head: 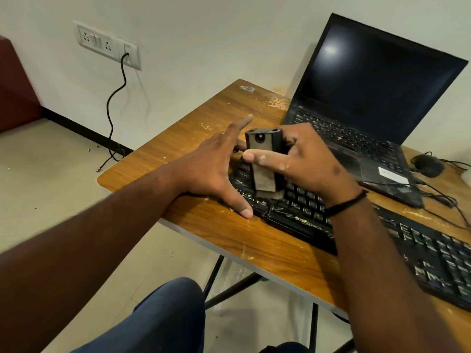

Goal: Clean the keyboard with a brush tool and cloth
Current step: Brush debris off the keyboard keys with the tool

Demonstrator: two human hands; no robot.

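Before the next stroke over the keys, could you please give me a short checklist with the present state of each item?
1. Tool in hand: ok. The right hand holds the black brush tool in a firm grip.
2. Cleaning end on the keys: ok. The tool's brown end reaches down to the left part of the keyboard.
3. Keyboard steadied: ok. The left hand is spread at its left end, thumb on the front edge.
4. Keyboard fully on the table: ok.
5. Cloth at hand: cannot tell; none is clearly in view.
6. Laptop clear of the stroke: ok; it sits behind the keyboard.
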